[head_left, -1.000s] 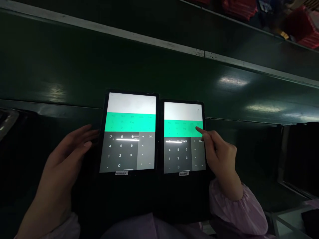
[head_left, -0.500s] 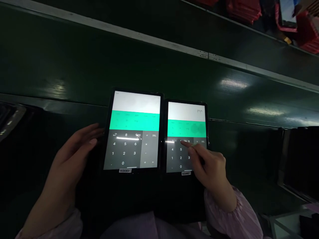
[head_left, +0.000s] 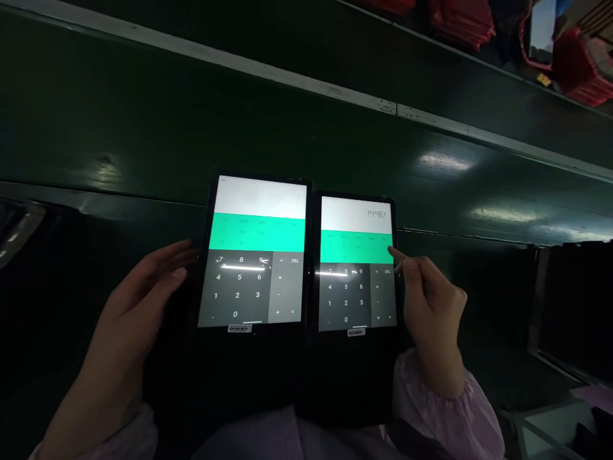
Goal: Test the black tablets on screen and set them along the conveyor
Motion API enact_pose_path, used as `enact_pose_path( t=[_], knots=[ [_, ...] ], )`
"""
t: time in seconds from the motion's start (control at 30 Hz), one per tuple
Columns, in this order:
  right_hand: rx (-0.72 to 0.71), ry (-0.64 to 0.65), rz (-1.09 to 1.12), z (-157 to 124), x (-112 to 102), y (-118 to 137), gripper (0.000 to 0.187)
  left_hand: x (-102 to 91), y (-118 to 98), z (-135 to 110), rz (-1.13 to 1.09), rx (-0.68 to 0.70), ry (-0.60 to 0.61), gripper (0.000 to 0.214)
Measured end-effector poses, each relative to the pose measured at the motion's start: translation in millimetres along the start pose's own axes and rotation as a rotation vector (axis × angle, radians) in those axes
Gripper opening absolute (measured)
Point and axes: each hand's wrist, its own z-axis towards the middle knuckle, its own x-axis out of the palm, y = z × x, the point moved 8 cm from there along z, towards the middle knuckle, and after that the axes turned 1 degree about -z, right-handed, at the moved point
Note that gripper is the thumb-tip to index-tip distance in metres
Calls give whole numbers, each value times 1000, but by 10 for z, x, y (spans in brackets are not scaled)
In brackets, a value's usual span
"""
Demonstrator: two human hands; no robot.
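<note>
Two tablets lie side by side, each showing a calculator with a green band above dark number keys. The left tablet [head_left: 256, 275] has a blank white display area; the right tablet [head_left: 354, 281] shows "!^!^87". My left hand [head_left: 138, 294] rests beside the left tablet's left edge, fingers extended and thumb apart, holding nothing; whether the fingertips touch the edge I cannot tell. My right hand [head_left: 433, 306] points with its index finger at the right end of the right tablet's green band, the other fingers curled. Small barcode labels stick out below both tablets.
The dark green bench [head_left: 268, 128] has a pale metal strip [head_left: 335, 92] across it. Red padded items [head_left: 462, 25] and a device with a lit screen [head_left: 543, 32] sit at the far right. Dark stacked slabs [head_left: 575, 300] stand right, and more dark items [head_left: 38, 249] lie left.
My right index finger has moved from the number keys up and right to the green band's right end. The right tablet's entry has changed and now ends in 87. My left hand stays put.
</note>
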Motion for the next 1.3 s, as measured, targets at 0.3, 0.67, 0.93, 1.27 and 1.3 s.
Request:
enact_pose_path(
  t=[0.3,0.67,0.93,1.27,1.3],
  knots=[
    [2,166,30,20,232,49,35,17,40,52,-69,-11,-9,37],
    [0,141,31,121,196,69,37,310,-280,416,-265,43,81,31],
    [-144,410,143,8,622,788,40,638,-292,732,-296,125,257,49],
    [-148,412,-63,166,1113,920,42,694,-96,729,-362,192,549,57],
    [-134,387,-79,182,1075,897,43,715,-86,718,-386,186,575,58]
  ],
)
